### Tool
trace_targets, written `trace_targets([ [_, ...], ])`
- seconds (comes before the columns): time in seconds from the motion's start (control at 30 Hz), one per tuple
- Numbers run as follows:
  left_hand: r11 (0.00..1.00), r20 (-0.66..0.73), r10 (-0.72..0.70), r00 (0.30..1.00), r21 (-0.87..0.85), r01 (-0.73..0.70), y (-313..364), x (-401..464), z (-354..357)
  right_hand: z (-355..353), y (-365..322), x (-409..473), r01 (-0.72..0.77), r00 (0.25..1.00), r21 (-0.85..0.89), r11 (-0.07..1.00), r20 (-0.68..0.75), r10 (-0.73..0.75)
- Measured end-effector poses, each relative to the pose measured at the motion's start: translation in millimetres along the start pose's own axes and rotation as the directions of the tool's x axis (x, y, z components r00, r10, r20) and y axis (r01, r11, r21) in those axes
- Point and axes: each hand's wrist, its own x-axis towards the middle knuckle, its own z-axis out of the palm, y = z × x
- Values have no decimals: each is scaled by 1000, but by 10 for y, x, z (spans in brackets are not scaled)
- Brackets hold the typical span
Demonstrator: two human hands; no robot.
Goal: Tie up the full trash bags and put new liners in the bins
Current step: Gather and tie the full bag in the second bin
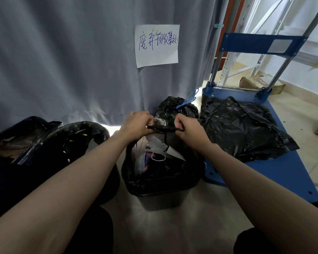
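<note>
- The left hand [138, 123] is curling its fingers round one end of a twisted black strip of the liner [162, 128], just above the bin.
- The right hand [186, 128] is gripping the other end of the same strip, fist closed on the plastic, so the strip is stretching taut between the two hands.
- The bin [163, 200] is standing on the floor [200, 226] in the middle, between the person's forearms, with its black liner folding over the rim.
- Trash [154, 154] is filling the bin: white paper and a face mask are lying on top of darker scraps.
- A tied bag [174, 109] is sitting just behind the bin, against the curtain [62, 61], with a blue cord [189, 100] knotting its neck.
- A second bin [77, 142] on the left is holding a black liner, open at the top, and another black bag [20, 136] is lying further left, touching it.
- A loose black sheet [242, 127] is lying crumpled on the blue cart [286, 173] to the right of the bin.
- A paper note [157, 45] with handwriting is hanging on the curtain above the bags.
</note>
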Motion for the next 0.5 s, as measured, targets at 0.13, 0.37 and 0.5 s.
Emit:
trace_targets([
  [0.13, 994, -27, -90, 996, 55, 91, -66, -70, -46, -16, 40, -58, -23, 1000, -138, 990, -21, 20],
  [0.37, 975, 78, -223, 972, 16, 222, -204, -188, -2, 40, 90, -72, -113, 992, -245, 963, 27, 123],
  [0.5, 960, 122, -272, 955, -32, 278, -297, -228, -26, 49, 154, -66, -238, 968, -240, 941, 24, 251],
])
